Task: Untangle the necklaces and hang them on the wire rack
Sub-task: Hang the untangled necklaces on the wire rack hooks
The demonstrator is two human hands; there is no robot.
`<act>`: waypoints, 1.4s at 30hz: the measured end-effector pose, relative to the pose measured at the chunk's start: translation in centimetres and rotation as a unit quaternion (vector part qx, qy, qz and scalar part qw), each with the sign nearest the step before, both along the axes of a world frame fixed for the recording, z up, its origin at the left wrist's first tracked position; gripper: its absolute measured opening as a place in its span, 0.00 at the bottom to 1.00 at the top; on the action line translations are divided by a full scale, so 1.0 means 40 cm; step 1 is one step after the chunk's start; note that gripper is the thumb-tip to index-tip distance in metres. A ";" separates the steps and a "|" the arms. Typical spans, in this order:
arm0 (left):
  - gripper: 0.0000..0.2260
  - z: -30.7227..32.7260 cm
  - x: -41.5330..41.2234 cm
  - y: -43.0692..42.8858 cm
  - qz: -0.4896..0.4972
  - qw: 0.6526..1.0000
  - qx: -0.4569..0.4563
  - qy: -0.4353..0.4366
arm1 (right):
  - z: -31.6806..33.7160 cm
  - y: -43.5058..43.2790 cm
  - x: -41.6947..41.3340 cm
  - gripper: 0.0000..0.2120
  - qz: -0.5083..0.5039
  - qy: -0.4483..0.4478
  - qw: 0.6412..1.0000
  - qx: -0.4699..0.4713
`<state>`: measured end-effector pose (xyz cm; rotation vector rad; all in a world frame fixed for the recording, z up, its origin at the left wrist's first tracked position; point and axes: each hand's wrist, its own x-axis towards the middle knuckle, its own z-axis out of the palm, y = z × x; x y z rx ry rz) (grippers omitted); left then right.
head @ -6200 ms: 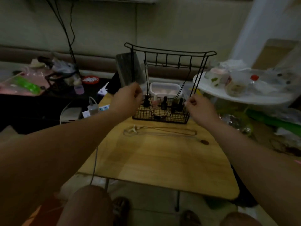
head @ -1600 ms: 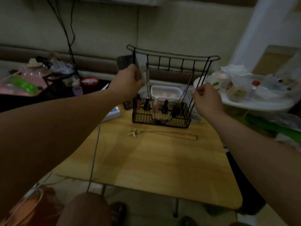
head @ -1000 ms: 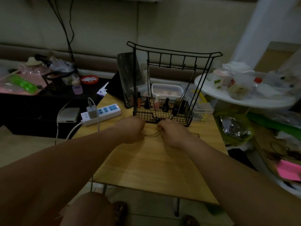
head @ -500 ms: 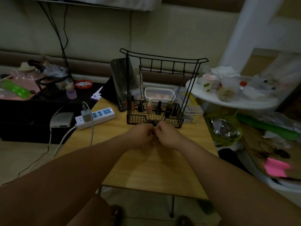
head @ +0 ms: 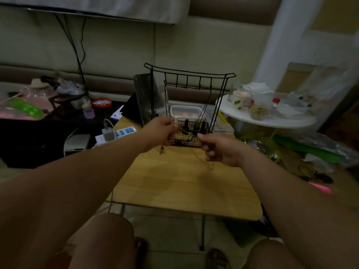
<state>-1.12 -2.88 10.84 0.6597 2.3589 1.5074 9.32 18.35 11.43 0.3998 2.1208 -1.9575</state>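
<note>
Both hands are up off the tabletop [head: 184,183], fingers curled in loose fists. The left hand [head: 162,131] pinches one end of a thin necklace [head: 196,155], and a small pendant [head: 161,151] dangles just below its knuckles. The right hand [head: 217,147] grips the same cord further along. From that fist a faint loop sags down toward the wood, though it is too fine and blurred to follow all the way. The two hands sit a little apart, right in front of the basket at the foot of the black wire rack [head: 190,71], which stands upright at the far edge of the tabletop. A second necklace [head: 206,104] already hangs from the rack's hooks, its dark cords dropping into the basket among a few small bottles [head: 186,124]. Behind the rack is a pale plastic container [head: 185,111]. Off to the left, a white power strip [head: 124,132] lies at the tabletop's corner with a charger plugged in. To the right stands a round white table [head: 268,121] crowded with cups and jars.
</note>
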 end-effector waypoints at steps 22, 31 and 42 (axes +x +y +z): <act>0.11 0.222 0.015 0.019 -0.088 0.996 -0.005 0.022 | 0.291 0.068 -0.045 0.05 0.054 0.088 0.957 0.273; 0.09 0.281 -0.011 -0.026 -0.102 0.992 -0.065 0.020 | 0.317 0.040 -0.073 0.06 0.015 0.168 0.955 0.243; 0.08 0.331 -0.060 -0.018 -0.041 0.992 -0.066 0.095 | 0.332 0.067 -0.095 0.06 -0.017 0.179 0.945 0.274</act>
